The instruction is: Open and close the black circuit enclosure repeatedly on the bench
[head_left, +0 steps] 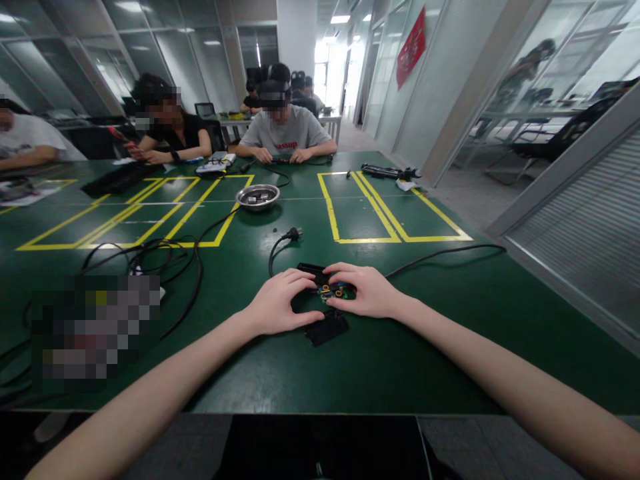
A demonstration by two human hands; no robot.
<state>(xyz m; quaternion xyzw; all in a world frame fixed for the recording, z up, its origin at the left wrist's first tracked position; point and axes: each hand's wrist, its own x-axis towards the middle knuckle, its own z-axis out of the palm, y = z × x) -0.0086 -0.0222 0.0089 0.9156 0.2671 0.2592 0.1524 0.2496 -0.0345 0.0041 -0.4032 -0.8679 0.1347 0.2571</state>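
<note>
In the head view, a small green circuit board [334, 293] with copper-coloured coils sits between my hands near the table's front middle. My right hand [367, 290] curls round its right side, thumb and fingers gripping it. From the left, my left hand [280, 300] holds the board's left end with bent fingers, its thumb stretched low near a black plastic cover piece [327, 328]. Behind the board lies another black housing part [311, 269], partly hidden by my fingers. Where my fingertips meet the board is hard to make out.
On the green table [400, 373], a power plug [294, 234] and its cable lie behind my hands. A metal bowl [257, 197] holds small parts. Coiled black cables [150, 253] and a blurred-out object [95, 327] are at left. Across the table, a person [285, 127] handles something dark.
</note>
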